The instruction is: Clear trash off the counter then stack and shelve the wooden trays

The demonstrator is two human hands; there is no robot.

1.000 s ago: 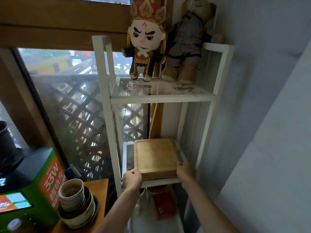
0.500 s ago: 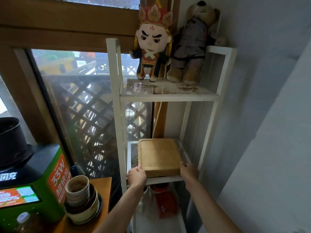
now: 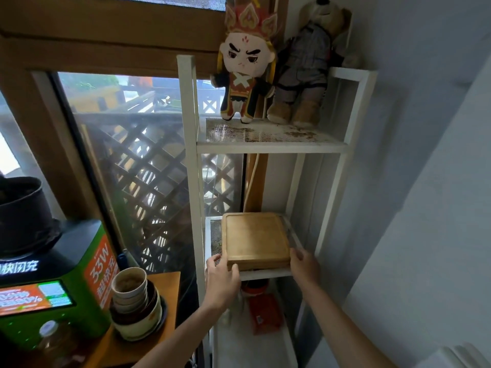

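Note:
A stack of wooden trays (image 3: 255, 239) lies flat on the middle mesh shelf (image 3: 265, 274) of a white metal rack (image 3: 188, 155). My left hand (image 3: 221, 278) grips the stack's front left corner, thumb against its front edge. My right hand (image 3: 305, 266) holds the front right corner, fingers along the side. Both forearms reach up from the bottom of the view. How many trays the stack holds I cannot tell.
Two plush dolls (image 3: 244, 67) stand on the rack's top shelf. A red packet (image 3: 263, 309) lies on the shelf below the trays. Left of the rack, a wooden counter (image 3: 164, 301) carries stacked bowls and cups (image 3: 135, 304), a green machine (image 3: 53, 288) and a bottle (image 3: 50, 338). A white wall closes the right.
My hands stay at the front corners of the tray stack on the middle shelf. The view has swung a little left, so the rack sits further right.

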